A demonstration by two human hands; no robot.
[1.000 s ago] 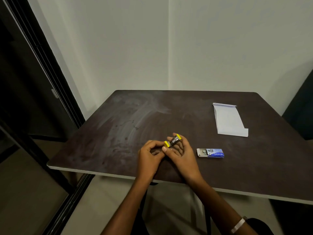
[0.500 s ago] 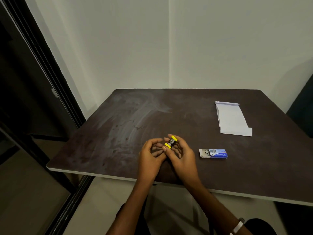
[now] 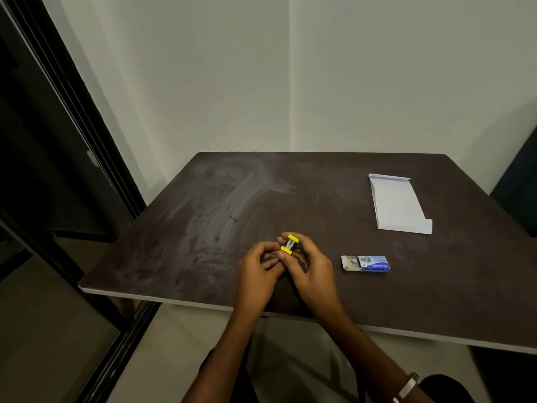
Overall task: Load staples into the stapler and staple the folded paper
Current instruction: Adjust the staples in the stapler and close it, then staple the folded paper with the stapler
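Observation:
A small stapler (image 3: 289,244) with yellow ends and a metal middle is held just above the dark table (image 3: 203,228), near its front edge. My right hand (image 3: 311,267) grips it between thumb and fingers. My left hand (image 3: 257,270) is curled close beside it, fingertips near the stapler's lower yellow end; whether they touch it is unclear. A blue staple box (image 3: 366,263) lies open to the right of my hands, with staples showing at its mouth. The folded white paper (image 3: 398,205) lies flat at the far right of the table.
The table stands in a corner between two pale walls. A dark door frame (image 3: 72,117) runs along the left side. A dark chair back (image 3: 520,184) shows at the right edge. My right wrist wears a watch (image 3: 406,386).
The stapler has turned slightly in my right hand, standing more upright. Both hands stay at the same spot near the front edge.

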